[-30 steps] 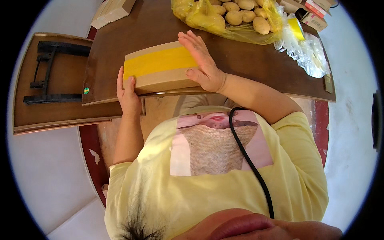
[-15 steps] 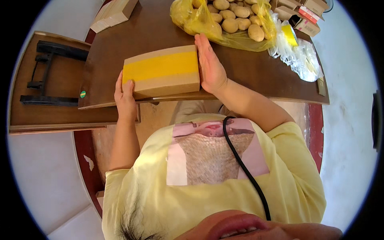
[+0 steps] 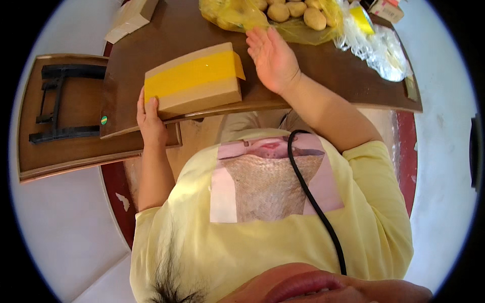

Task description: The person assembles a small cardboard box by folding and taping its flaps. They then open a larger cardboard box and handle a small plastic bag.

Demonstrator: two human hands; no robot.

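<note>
A closed brown cardboard box (image 3: 202, 101) lies near the front edge of the table. A wide strip of yellow tape (image 3: 189, 74) runs lengthwise over its top, and a loose end juts past the right side. My left hand (image 3: 151, 120) grips the box's left end, thumb on the near face and the other fingers partly hidden along the side. To the right of the box, my right hand (image 3: 275, 60) is raised with its palm flat and fingers stretched out. It holds nothing and is apart from the box.
Behind lies a yellow plastic bag (image 3: 227, 15) with several potatoes (image 3: 314, 19). Clear plastic bags (image 3: 381, 55) and a yellow roll (image 3: 362, 20) sit at the right. Flat cardboard pieces (image 3: 132, 19) are at the far left. A lower wooden surface with a black frame (image 3: 60, 98) stands left.
My right hand has come away from the box's right end, where the tape end now sticks out. My left hand keeps its grip. The view has shifted slightly.
</note>
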